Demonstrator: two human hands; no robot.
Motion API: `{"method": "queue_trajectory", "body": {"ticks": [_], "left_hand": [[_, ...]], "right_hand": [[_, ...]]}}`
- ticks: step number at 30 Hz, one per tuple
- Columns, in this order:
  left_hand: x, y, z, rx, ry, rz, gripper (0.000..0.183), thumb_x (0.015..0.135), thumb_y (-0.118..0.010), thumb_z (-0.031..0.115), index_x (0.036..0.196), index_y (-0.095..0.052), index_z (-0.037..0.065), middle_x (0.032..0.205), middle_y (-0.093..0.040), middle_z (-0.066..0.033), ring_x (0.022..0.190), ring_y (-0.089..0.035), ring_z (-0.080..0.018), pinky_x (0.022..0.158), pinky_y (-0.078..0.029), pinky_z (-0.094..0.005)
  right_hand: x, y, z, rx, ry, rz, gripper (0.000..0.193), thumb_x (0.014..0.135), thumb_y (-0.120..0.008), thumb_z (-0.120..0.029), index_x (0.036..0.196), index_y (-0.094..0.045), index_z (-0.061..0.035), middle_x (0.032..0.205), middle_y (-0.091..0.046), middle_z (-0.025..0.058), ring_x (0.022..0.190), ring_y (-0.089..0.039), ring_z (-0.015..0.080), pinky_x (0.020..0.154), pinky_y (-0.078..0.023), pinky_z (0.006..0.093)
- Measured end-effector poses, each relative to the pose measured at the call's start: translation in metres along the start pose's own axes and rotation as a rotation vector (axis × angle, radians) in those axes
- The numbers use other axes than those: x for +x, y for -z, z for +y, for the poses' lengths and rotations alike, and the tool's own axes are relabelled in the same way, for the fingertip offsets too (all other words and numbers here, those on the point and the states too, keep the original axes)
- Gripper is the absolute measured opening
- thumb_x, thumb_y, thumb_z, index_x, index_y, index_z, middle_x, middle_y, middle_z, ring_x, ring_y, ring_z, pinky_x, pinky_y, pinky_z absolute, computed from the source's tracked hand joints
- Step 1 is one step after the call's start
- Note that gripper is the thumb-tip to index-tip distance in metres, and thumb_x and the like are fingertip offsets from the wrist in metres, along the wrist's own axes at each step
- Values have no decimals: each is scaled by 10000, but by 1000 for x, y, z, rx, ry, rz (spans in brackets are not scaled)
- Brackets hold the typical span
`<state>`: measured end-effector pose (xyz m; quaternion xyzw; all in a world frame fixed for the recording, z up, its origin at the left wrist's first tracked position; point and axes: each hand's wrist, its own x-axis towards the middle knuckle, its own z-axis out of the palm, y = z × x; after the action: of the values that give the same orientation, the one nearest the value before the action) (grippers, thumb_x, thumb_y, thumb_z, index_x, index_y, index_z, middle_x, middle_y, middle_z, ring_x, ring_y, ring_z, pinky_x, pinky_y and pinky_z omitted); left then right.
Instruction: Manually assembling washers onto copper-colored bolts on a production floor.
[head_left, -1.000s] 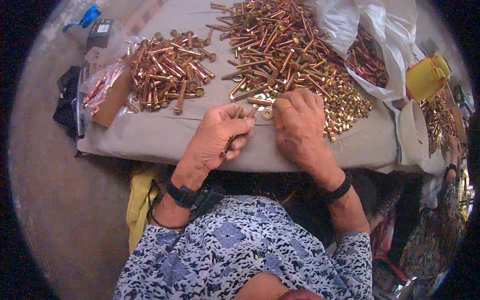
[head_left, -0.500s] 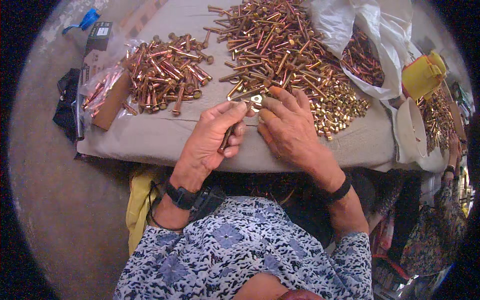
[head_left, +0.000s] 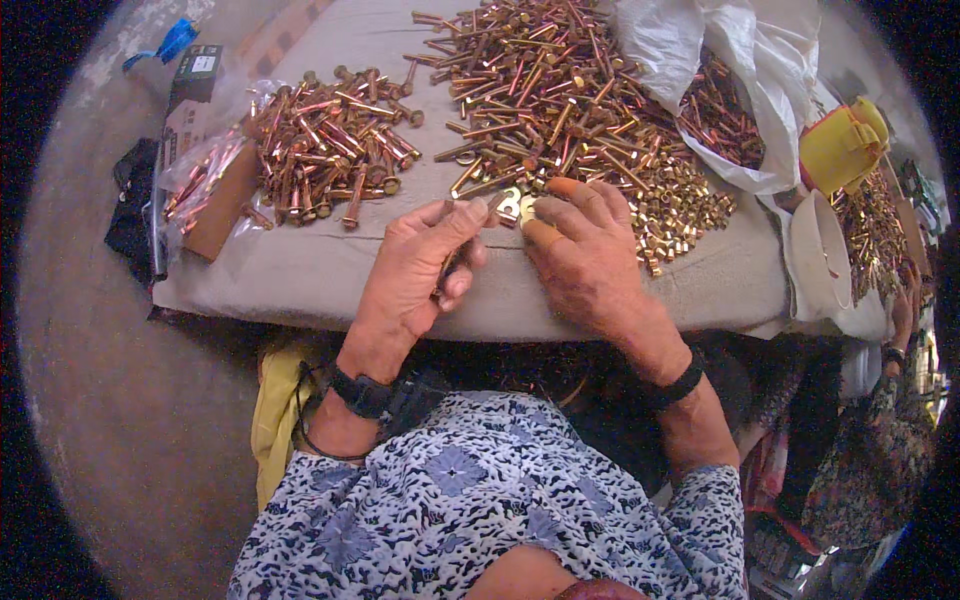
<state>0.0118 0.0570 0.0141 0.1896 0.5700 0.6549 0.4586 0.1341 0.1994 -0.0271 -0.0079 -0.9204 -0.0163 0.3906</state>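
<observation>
My left hand [head_left: 410, 265] is closed around a bolt [head_left: 494, 207], whose end sticks out past the thumb and forefinger; the rest is mostly hidden in the palm. Just beyond that end lies a flat shiny gold-coloured washer [head_left: 510, 204] with a hole in it. My right hand [head_left: 590, 250] is close by on the right, its fingers bent and pressed on a small shiny gold-coloured piece [head_left: 528, 208], partly covered by the fingertips. Short gold-coloured sleeves [head_left: 670, 225] are heaped beside my right hand. Past both hands spreads a big pile of loose bolts [head_left: 560, 90].
A smaller pile of bolts [head_left: 330, 145] sits at the left, by a cardboard flap [head_left: 220, 205] and a clear plastic bag [head_left: 205, 185]. At the right are a white sack [head_left: 740, 120], a yellow container [head_left: 843, 145] and a white tub [head_left: 820, 245]. Another person's arm [head_left: 900, 320] shows at the far right.
My left hand has turned slightly, hiding the bolt's lower end in the palm. My right fingers have shifted a little and now press on the small gold-coloured piece.
</observation>
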Motion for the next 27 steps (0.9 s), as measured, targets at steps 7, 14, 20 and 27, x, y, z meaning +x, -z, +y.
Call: {"method": "queue_trajectory", "body": {"ticks": [7,14,20,27], "left_hand": [[2,7,-9,88,-9,-80,191,832,-589,232,895,-568,53,612,-504,17,377,-352,-31,328,-241,-167],[-1,-2,-11,162,-46,-68,126,839,-569,170,871,-561,49,615,-529,-2,382,-369,-31,327,-245,-172],[-4,-13,-10,241,-50,-19,117,852,-550,146,817,-555,35,604,-537,-14,374,-354,-20,330,-237,-177],[-5,-17,-12,315,-54,-17,128,851,-551,153,791,-564,42,587,-538,4,413,-371,-15,363,-258,-181]], "right_hand": [[-3,13,-1,151,-128,8,214,625,-698,-63,815,-602,-83,792,-576,46,757,-523,242,681,-386,377],[-5,13,4,204,-201,88,221,647,-674,-18,842,-593,-82,668,-540,59,648,-497,253,609,-373,359],[-6,11,2,178,-238,169,187,672,-650,-50,834,-566,-92,653,-533,65,636,-492,264,612,-368,377],[-7,10,3,235,-228,174,185,673,-636,-43,843,-572,-79,700,-550,87,683,-513,278,637,-386,383]]}}
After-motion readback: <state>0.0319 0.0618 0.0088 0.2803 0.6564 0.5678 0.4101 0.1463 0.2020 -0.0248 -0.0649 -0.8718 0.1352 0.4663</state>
